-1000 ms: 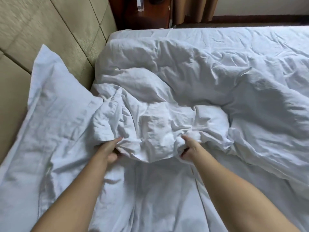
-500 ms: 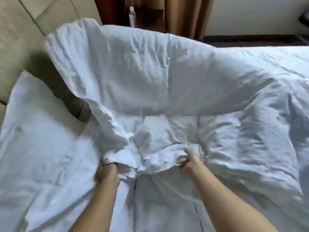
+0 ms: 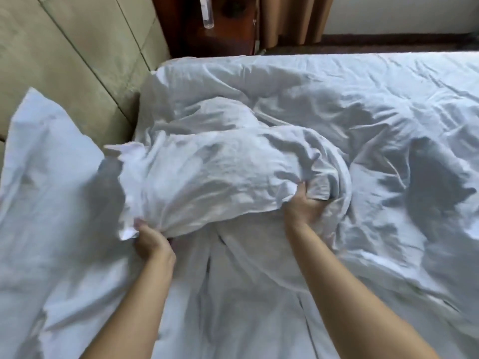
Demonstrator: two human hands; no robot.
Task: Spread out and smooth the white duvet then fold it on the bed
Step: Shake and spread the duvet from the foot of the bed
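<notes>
The fingers of the left hand (image 3: 153,240) are buried under the bunched edge of the duvet (image 3: 220,174), and those of the right hand (image 3: 302,203) sink into a fold of it, so only the knuckles, thumbs and wrists show. Both forearms run off the bottom edge, the duvet and bed (image 3: 427,68) are cut by the right edge, and the pillow (image 3: 46,177) by the left. The bottle (image 3: 207,14) on the nightstand (image 3: 228,35) is cropped at the top, its label too blurred to read.
</notes>
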